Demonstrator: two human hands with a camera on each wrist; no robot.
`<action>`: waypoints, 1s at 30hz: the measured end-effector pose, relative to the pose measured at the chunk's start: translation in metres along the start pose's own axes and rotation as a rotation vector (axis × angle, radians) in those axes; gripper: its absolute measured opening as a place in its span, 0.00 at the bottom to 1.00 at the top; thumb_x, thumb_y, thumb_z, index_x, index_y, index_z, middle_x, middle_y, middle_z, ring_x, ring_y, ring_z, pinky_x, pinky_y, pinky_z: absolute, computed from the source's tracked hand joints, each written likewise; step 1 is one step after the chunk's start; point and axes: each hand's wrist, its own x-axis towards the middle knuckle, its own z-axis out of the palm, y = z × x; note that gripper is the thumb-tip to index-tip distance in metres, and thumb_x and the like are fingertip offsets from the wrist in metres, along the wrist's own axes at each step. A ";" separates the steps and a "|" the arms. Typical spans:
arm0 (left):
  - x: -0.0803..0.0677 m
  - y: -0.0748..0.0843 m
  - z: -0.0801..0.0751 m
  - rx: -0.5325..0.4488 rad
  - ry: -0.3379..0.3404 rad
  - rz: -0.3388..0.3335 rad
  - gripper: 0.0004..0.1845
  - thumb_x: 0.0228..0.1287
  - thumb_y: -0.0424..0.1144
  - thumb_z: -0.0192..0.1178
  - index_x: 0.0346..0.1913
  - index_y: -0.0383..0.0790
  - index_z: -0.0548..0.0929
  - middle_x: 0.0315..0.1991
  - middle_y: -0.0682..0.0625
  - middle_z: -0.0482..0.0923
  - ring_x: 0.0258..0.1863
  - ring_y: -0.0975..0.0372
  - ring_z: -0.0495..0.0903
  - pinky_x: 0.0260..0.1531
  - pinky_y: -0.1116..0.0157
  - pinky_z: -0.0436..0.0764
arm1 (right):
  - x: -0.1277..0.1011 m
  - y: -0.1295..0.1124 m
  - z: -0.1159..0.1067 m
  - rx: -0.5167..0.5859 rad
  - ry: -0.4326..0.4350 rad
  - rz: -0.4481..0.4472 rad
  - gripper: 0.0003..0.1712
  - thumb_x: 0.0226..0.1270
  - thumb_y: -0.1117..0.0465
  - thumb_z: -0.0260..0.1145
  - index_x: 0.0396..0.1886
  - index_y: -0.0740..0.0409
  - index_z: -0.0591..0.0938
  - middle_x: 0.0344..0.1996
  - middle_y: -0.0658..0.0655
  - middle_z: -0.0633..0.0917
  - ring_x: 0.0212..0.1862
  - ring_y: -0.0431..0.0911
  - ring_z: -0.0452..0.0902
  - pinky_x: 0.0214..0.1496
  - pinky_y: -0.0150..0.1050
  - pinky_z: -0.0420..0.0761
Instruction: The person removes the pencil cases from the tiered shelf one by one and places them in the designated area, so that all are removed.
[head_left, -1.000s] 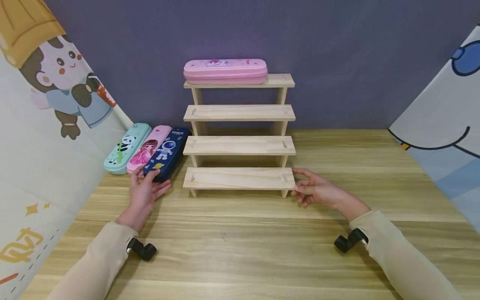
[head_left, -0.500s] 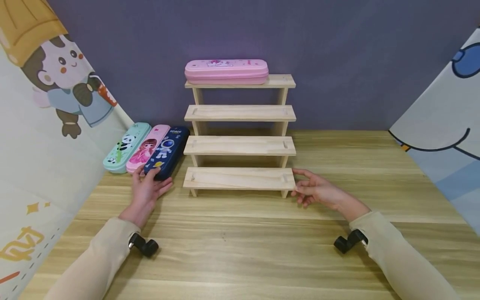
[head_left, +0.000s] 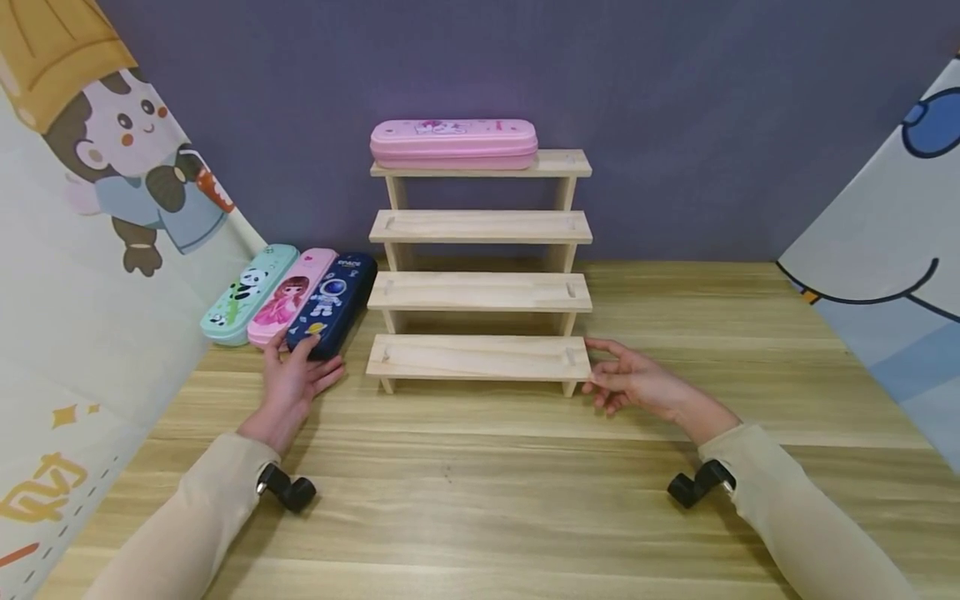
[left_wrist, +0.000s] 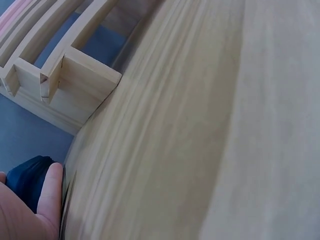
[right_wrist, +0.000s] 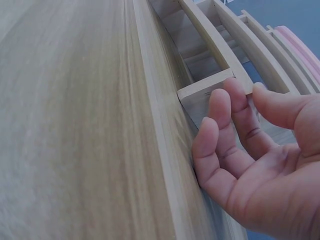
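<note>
At the left, my left hand [head_left: 288,387] holds the near end of a navy pencil case [head_left: 333,304] with an astronaut lid, thumb on its top. In the left wrist view the fingers [left_wrist: 50,195] partly hide this dark case [left_wrist: 29,180]. Against it lies a pink pencil case [head_left: 288,300] with a doll print, then a mint panda pencil case [head_left: 247,296]. My right hand [head_left: 637,383] pinches the right end of the lowest step of a four-tier wooden display stand [head_left: 480,358]; thumb and fingertips meet at the board's corner in the right wrist view.
Another pink pencil case [head_left: 453,143] lies along the stand's top step, towards its left. Behind stands a dark blue-grey backdrop [head_left: 675,125]. Printed cartoon panels flank the wooden table [head_left: 465,500], the left panel [head_left: 172,333] close beside the mint case.
The three cases at the left have shifted slightly left, the mint and pink ones most visibly. My left hand stays at the navy case; my right hand has not moved.
</note>
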 end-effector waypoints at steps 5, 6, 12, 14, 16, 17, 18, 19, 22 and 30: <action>-0.001 -0.001 -0.001 0.062 -0.021 0.011 0.37 0.77 0.45 0.51 0.77 0.64 0.40 0.48 0.40 0.71 0.28 0.54 0.87 0.35 0.54 0.88 | 0.000 0.002 -0.001 0.005 -0.012 -0.010 0.45 0.77 0.66 0.56 0.78 0.64 0.36 0.37 0.54 0.83 0.33 0.43 0.80 0.33 0.36 0.85; -0.001 -0.001 -0.001 0.070 -0.022 0.010 0.38 0.77 0.46 0.51 0.77 0.64 0.39 0.46 0.41 0.72 0.28 0.54 0.87 0.34 0.54 0.88 | 0.000 0.002 -0.001 0.007 -0.013 -0.010 0.45 0.77 0.66 0.56 0.78 0.64 0.36 0.37 0.54 0.83 0.33 0.43 0.80 0.33 0.36 0.85; 0.002 -0.002 -0.003 0.170 0.001 0.029 0.39 0.76 0.53 0.51 0.77 0.63 0.38 0.29 0.48 0.83 0.19 0.57 0.86 0.19 0.59 0.87 | 0.001 0.004 -0.002 0.010 -0.021 -0.014 0.46 0.77 0.66 0.56 0.78 0.64 0.36 0.37 0.54 0.83 0.33 0.43 0.80 0.33 0.36 0.85; 0.003 -0.002 -0.004 0.188 0.011 0.021 0.38 0.76 0.53 0.50 0.77 0.62 0.38 0.25 0.50 0.83 0.16 0.58 0.84 0.16 0.61 0.85 | 0.001 0.004 -0.002 0.010 -0.022 -0.013 0.46 0.77 0.66 0.56 0.78 0.64 0.36 0.37 0.54 0.83 0.33 0.43 0.80 0.33 0.36 0.85; 0.003 -0.001 -0.005 0.185 0.013 0.004 0.37 0.77 0.51 0.49 0.76 0.61 0.38 0.23 0.50 0.82 0.16 0.58 0.84 0.16 0.61 0.85 | 0.001 0.003 -0.002 0.009 -0.025 -0.014 0.46 0.77 0.66 0.56 0.78 0.64 0.36 0.37 0.54 0.83 0.33 0.43 0.80 0.33 0.36 0.84; 0.003 -0.001 -0.006 0.178 0.011 -0.003 0.35 0.78 0.49 0.48 0.76 0.61 0.38 0.22 0.50 0.82 0.16 0.57 0.84 0.17 0.61 0.86 | 0.001 0.003 -0.002 0.009 -0.024 -0.013 0.46 0.77 0.66 0.56 0.78 0.64 0.36 0.37 0.54 0.83 0.33 0.43 0.80 0.33 0.35 0.84; 0.003 -0.001 -0.006 0.168 0.004 -0.007 0.35 0.79 0.47 0.47 0.75 0.60 0.37 0.22 0.50 0.81 0.17 0.57 0.84 0.18 0.60 0.86 | 0.001 0.002 -0.002 0.008 -0.026 -0.014 0.46 0.77 0.66 0.56 0.78 0.65 0.36 0.37 0.55 0.83 0.33 0.43 0.80 0.33 0.35 0.84; 0.002 0.000 -0.007 0.157 -0.004 -0.007 0.34 0.79 0.45 0.46 0.75 0.60 0.37 0.22 0.50 0.81 0.18 0.57 0.85 0.19 0.60 0.87 | 0.002 0.002 -0.002 0.008 -0.026 -0.013 0.46 0.77 0.66 0.56 0.78 0.65 0.36 0.37 0.55 0.83 0.33 0.43 0.80 0.33 0.35 0.84; 0.002 0.000 -0.009 0.118 -0.026 -0.005 0.34 0.80 0.41 0.44 0.74 0.58 0.36 0.24 0.50 0.82 0.19 0.56 0.86 0.22 0.58 0.88 | 0.002 0.002 -0.002 0.007 -0.021 -0.011 0.45 0.77 0.66 0.56 0.78 0.64 0.36 0.37 0.55 0.83 0.33 0.43 0.80 0.33 0.35 0.84; -0.002 0.003 -0.014 0.053 -0.021 -0.003 0.34 0.79 0.39 0.45 0.74 0.57 0.36 0.25 0.50 0.84 0.20 0.55 0.86 0.23 0.56 0.88 | 0.001 0.001 -0.002 -0.003 -0.017 -0.008 0.44 0.78 0.67 0.54 0.78 0.65 0.36 0.38 0.55 0.82 0.33 0.43 0.80 0.33 0.36 0.84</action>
